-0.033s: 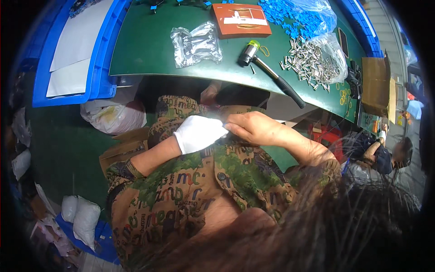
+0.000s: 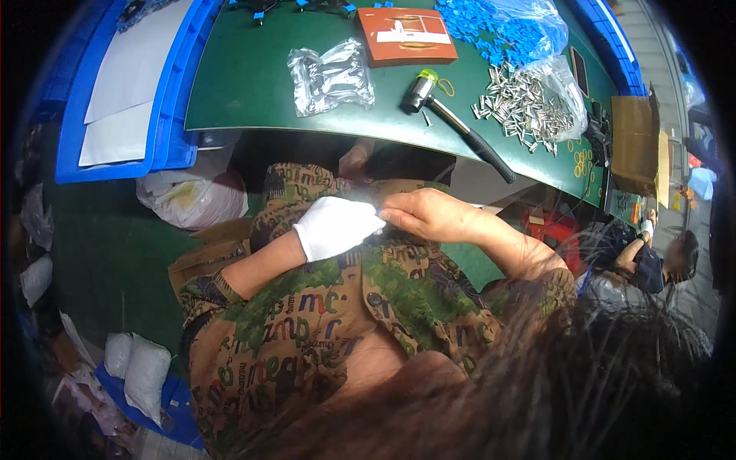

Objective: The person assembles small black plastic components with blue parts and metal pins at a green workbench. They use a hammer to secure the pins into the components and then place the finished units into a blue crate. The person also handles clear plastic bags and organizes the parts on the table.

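Note:
In a white glove, my left hand (image 2: 336,227) is closed in front of my lap. My bare right hand (image 2: 431,215) meets it, thumb and fingers pinched together against the gloved fingertips. Whatever lies between the two hands is too small and covered to make out. Beyond them, on the green table (image 2: 245,84), rests a mallet (image 2: 460,123) with a black grip and a yellow-green face, its handle reaching over the near edge. Beside its head lie a single metal pin (image 2: 427,118) and a yellow rubber band (image 2: 446,88).
A clear plastic packet (image 2: 331,77) and an orange box (image 2: 408,36) lie on the table. Further right are heaps of metal pins (image 2: 521,107) and blue pieces (image 2: 491,31). A blue crate (image 2: 172,115) stands left, above a stuffed bag (image 2: 195,195). Another person (image 2: 640,249) sits far right.

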